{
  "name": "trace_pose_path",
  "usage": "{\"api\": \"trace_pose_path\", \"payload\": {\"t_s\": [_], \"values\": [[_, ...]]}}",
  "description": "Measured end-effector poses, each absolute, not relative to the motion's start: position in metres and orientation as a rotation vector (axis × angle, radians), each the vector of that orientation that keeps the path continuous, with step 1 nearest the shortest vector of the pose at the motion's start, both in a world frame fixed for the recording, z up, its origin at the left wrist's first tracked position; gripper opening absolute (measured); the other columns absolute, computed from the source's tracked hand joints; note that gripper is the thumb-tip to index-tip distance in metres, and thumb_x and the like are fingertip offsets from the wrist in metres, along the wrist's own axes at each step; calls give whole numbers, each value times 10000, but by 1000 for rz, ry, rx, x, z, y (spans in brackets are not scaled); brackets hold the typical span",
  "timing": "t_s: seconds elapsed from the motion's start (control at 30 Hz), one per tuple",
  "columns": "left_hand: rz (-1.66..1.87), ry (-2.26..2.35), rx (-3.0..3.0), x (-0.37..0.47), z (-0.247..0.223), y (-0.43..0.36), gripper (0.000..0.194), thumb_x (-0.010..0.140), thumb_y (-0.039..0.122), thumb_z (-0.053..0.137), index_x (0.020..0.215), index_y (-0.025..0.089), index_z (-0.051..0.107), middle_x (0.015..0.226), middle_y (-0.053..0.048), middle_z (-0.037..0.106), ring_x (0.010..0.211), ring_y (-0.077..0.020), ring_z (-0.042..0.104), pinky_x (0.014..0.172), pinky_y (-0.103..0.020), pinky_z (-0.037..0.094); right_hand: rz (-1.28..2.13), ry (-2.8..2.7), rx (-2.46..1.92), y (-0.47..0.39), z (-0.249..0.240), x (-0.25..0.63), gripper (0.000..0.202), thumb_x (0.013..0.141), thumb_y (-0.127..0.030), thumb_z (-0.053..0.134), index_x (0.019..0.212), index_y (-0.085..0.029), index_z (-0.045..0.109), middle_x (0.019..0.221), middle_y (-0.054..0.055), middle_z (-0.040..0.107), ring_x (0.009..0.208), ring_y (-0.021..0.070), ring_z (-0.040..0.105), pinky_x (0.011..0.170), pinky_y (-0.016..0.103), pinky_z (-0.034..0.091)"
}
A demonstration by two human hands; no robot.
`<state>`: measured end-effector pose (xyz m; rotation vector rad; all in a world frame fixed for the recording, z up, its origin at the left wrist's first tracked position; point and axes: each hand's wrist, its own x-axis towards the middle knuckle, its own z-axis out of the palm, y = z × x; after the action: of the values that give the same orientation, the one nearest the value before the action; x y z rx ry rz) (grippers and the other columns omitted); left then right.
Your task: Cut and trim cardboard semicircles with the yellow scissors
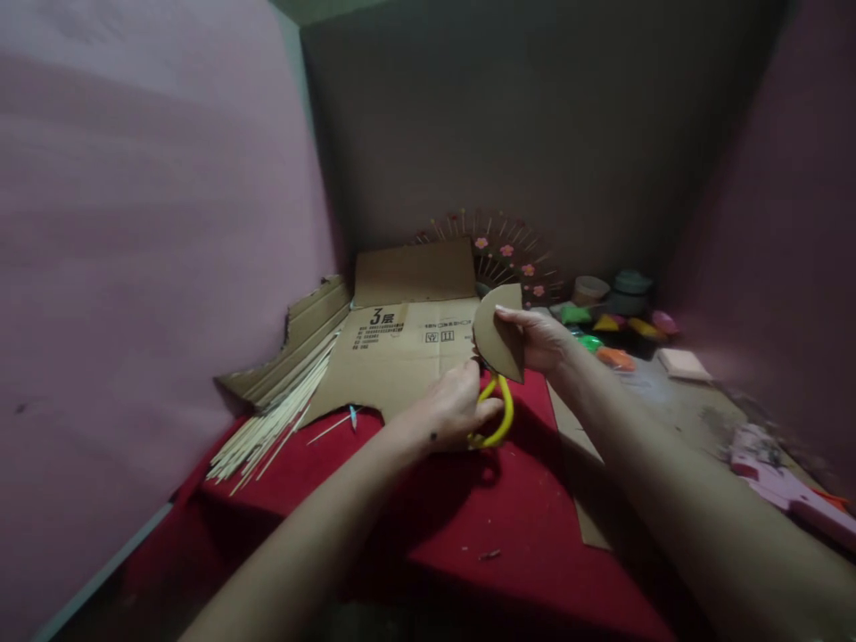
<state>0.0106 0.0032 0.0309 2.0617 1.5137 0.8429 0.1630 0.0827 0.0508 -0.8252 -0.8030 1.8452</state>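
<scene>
My left hand (458, 406) is closed on a pair of scissors with yellow handles (506, 419). Their blades are mostly hidden behind a rounded piece of cardboard (498, 334). That piece has a curved left edge and a straighter right side, and my right hand (540, 339) pinches it by the right side, thumb on its face. Behind both hands lies a large printed cardboard sheet (407, 357) with a curved cut-out along its near edge. All of this is over a red cloth (495, 508).
Thin wooden sticks (281, 410) lie at the left beside folded cardboard (294, 348). A small light-blue tool (353, 417) rests near the cut-out. A flower-decorated stick fan (506, 251) leans behind. At the right are colourful packets (615, 358) and a pink glue gun (789, 490).
</scene>
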Motion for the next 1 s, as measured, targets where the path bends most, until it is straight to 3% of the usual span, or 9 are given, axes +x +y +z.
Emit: {"api": "trace_pose_path", "payload": {"t_s": [0.07, 0.17, 0.3, 0.47, 0.6, 0.8, 0.9, 1.0], "values": [[988, 1509, 2029, -14, 35, -9, 185, 718, 373, 637, 749, 193, 609, 811, -80, 650, 747, -201, 588, 684, -332, 452, 1769, -756, -829, 84, 52, 167, 92, 780, -130, 542, 755, -134, 631, 556, 20, 667, 527, 137, 618, 671, 293, 529], [1240, 1667, 1298, -69, 28, -28, 237, 715, 369, 648, 627, 161, 579, 618, -43, 617, 573, -153, 576, 475, -245, 435, 1637, -643, -831, 86, 55, 182, 93, 769, -123, 546, 756, -159, 630, 547, 0, 665, 532, 150, 623, 694, 323, 545], [1277, 1598, 968, -116, 6, -44, 151, 730, 260, 629, 746, 123, 565, 679, -84, 667, 482, -144, 588, 350, -216, 412, 1591, -538, -784, 80, 54, 201, 124, 797, -138, 519, 816, -169, 638, 624, 7, 692, 600, 164, 647, 718, 352, 550], [1312, 1422, 693, -107, -7, -44, 36, 731, 106, 593, 739, 89, 562, 746, -152, 678, 576, -158, 645, 363, -186, 444, 1591, -501, -748, 63, 39, 209, 124, 812, -173, 507, 830, -198, 627, 652, 3, 691, 609, 175, 652, 719, 372, 551], [1322, 1308, 564, -97, -6, -37, 68, 765, 72, 539, 710, 112, 537, 656, -92, 646, 455, -88, 569, 315, -146, 383, 1645, -463, -696, 58, 20, 213, 84, 790, -207, 545, 822, -211, 623, 659, 6, 692, 673, 195, 670, 734, 376, 554], [1396, 1224, 520, -84, -6, -13, 180, 761, 205, 614, 628, 159, 502, 432, 59, 478, 272, -42, 373, 238, -144, 279, 1632, -396, -656, 64, 7, 222, 131, 789, -186, 524, 853, -197, 637, 680, 10, 714, 680, 193, 683, 733, 372, 553], [1469, 1234, 526, -76, 1, -2, 97, 711, 149, 642, 666, 151, 557, 446, 38, 540, 310, -79, 464, 297, -183, 402, 1607, -383, -625, 65, 8, 226, 114, 790, -177, 530, 821, -199, 637, 659, 0, 714, 640, 175, 677, 731, 362, 554], [1572, 1236, 549, -74, 12, -4, 63, 709, 95, 607, 751, 139, 623, 565, 0, 649, 495, -125, 613, 475, -230, 536, 1622, -354, -604, 64, 9, 229, 104, 791, -157, 538, 785, -193, 635, 645, 0, 712, 602, 161, 672, 712, 330, 559]]}}
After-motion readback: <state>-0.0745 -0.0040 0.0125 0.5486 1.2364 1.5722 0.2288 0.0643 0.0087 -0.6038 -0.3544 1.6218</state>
